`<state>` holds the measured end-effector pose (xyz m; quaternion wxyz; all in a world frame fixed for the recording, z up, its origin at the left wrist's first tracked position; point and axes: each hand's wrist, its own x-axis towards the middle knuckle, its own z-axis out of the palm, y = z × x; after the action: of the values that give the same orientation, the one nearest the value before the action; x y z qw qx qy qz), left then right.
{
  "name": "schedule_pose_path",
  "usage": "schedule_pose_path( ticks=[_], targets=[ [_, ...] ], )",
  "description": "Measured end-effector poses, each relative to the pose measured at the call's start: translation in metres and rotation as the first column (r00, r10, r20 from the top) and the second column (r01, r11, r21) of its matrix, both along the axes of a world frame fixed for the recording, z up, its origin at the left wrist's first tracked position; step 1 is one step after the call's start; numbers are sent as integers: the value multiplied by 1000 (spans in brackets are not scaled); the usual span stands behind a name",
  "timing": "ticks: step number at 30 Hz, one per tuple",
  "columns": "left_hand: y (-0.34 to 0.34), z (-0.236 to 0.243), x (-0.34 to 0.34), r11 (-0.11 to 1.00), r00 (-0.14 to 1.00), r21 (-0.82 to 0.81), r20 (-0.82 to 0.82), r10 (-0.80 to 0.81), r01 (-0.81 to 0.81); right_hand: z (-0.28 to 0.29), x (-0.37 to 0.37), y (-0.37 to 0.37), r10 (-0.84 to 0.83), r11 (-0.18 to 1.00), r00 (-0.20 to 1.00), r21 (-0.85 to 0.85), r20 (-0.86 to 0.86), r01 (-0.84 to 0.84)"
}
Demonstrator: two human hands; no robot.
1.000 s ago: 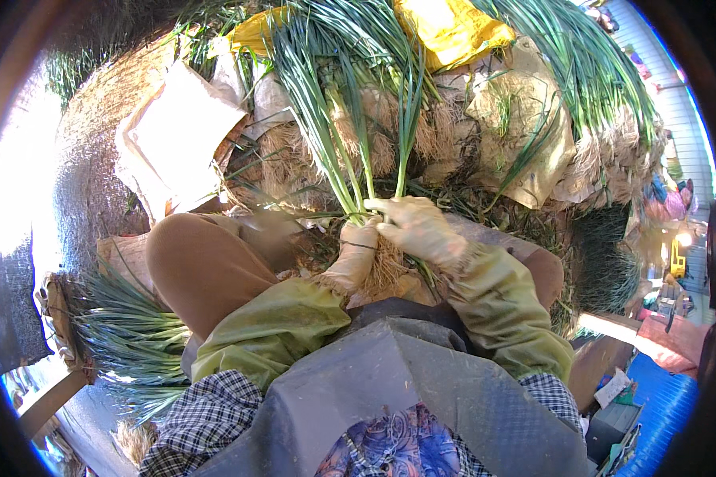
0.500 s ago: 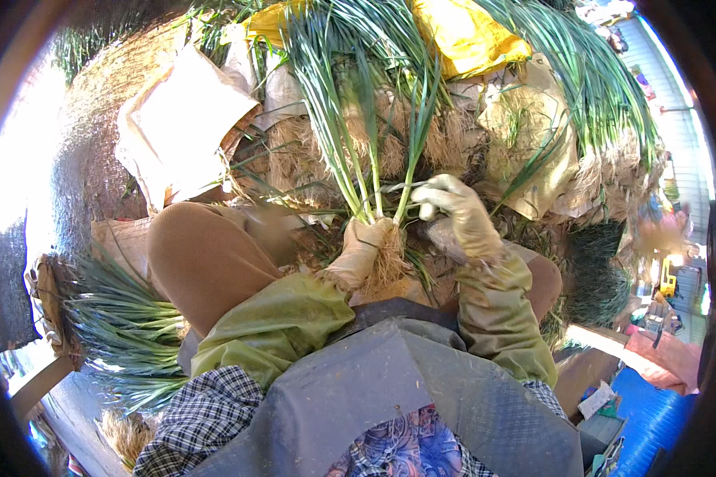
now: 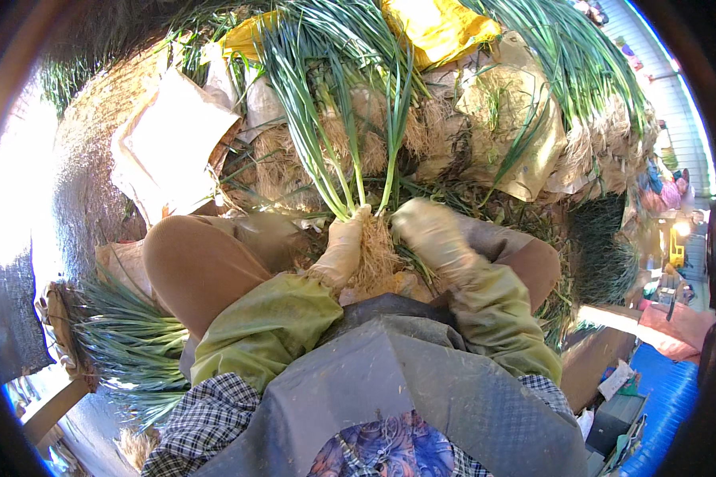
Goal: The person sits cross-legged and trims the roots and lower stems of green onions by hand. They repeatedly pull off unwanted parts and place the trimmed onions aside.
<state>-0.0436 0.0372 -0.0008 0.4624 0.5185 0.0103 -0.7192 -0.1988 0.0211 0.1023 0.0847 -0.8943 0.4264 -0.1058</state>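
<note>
A small bunch of spring onions (image 3: 320,151) stands upright before my lap, long green leaves pointing away and pale roots (image 3: 378,253) hanging toward me. My left hand (image 3: 344,248), in a pale glove, is closed around the stems just above the roots. My right hand (image 3: 431,232), gloved too, is close beside the roots on their right. Motion smears its fingers, so their pose and anything in them cannot be made out.
Rooted onion bundles (image 3: 589,87) lie at the far side, with a yellow sack (image 3: 445,32) and a beige sack (image 3: 513,119). A pale sheet (image 3: 171,131) is at far left. More onions (image 3: 131,338) lie by my left knee. A blue surface (image 3: 667,405) shows at lower right.
My right hand has come down and toward the roots from its raised place by the stems, its fingers now blurred. The left hand keeps its hold on the spring onions. The whole view has shifted slightly.
</note>
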Motion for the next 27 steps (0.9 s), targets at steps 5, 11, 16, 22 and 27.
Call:
schedule_pose_path(
  ticks=[5, 11, 16, 22, 27],
  targets=[
    [-1, 4, 3, 996, 959, -51, -271, -81, 70, 77, -135, -34, -888, 442, 405, 165, 215, 882],
    [3, 8, 2, 965, 849, -142, -459, -261, 220, 34, -101, -33, -826, 505, 514, 99, -233, 857],
    [10, 14, 11, 954, 767, -155, -568, -299, 257, -70, 9, -32, -643, 424, 751, 886, 148, 189],
    [6, 35, 10, 984, 794, -56, -584, -171, 171, -77, 0, -50, -882, 258, 446, 948, 152, 187],
    [6, 34, 9, 990, 756, 39, -651, -75, 132, -63, 29, -53, -540, 517, 842, 794, 13, 319]
  ],
)
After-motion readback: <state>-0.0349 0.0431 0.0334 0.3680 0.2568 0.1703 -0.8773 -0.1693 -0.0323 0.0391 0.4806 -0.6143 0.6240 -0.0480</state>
